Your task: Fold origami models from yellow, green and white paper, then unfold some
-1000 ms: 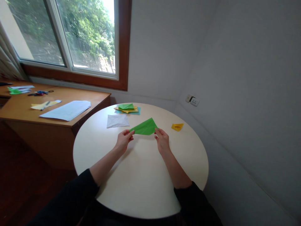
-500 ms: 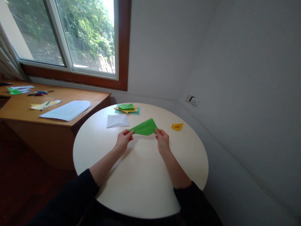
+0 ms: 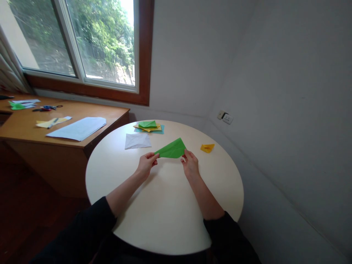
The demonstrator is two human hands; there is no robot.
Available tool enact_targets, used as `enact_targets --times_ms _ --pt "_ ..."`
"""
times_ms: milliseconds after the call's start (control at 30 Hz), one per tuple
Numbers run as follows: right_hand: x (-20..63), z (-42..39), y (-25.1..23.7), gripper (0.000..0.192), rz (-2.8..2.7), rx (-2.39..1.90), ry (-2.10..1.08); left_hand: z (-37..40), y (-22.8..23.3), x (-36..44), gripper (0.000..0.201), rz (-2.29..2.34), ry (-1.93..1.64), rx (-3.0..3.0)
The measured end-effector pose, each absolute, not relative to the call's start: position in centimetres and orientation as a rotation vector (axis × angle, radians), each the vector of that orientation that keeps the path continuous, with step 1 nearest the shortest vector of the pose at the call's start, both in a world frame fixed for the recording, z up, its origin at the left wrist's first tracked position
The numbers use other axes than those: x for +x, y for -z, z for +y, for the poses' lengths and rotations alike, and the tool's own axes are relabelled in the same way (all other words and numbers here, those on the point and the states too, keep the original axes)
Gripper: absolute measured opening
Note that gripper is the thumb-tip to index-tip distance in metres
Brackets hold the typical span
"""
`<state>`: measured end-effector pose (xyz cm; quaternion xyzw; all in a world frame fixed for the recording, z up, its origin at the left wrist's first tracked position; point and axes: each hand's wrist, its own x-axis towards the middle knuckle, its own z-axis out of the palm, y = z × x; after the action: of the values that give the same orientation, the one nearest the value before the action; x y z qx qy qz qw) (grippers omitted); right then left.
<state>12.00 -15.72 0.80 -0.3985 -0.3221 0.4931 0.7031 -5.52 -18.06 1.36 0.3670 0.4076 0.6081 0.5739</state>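
Green paper: a flat, matte sheet folded into a long triangle, its narrow point to the left and its broad end to the right, held just above the round desk near the middle of the top. The crease along its upper face shows as a faint line.

Left hand: grip pressed together, thumb and fingers pinching the narrow left point of the green paper. Right hand: grip likewise pinching the lower right corner of the sheet. Both forearms are bare, with dark sleeves pushed back.

The round desk has a smooth, cream, low-sheen top. On it, behind the hands: a pale grey square sheet, lying flat; a small stack of folded papers, green over yellow over teal, near the far rim; a small folded yellow piece, well to the right of the green paper.

Left of these stands a wooden desk under the window, carrying a large pale blue sheet and scattered small papers.
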Motion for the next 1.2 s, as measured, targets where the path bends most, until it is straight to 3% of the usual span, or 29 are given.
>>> enact_targets --times_ms 300,633,1200 --pt "8.6 -17.3 -0.5 0.031 -0.746 -0.908 -1.335 -18.1 -0.9 -4.7 0.033 0.937 -1.449 0.847" --pt "8.1 -17.4 -0.1 0.028 -0.802 -0.913 -1.331 -18.8 -1.3 -4.6 0.029 0.879 -1.284 0.9" --pt "10.1 -16.5 -1.0 0.023 -0.724 -0.856 -1.268 -18.2 -1.2 -5.1 0.035 0.973 -1.298 0.839"
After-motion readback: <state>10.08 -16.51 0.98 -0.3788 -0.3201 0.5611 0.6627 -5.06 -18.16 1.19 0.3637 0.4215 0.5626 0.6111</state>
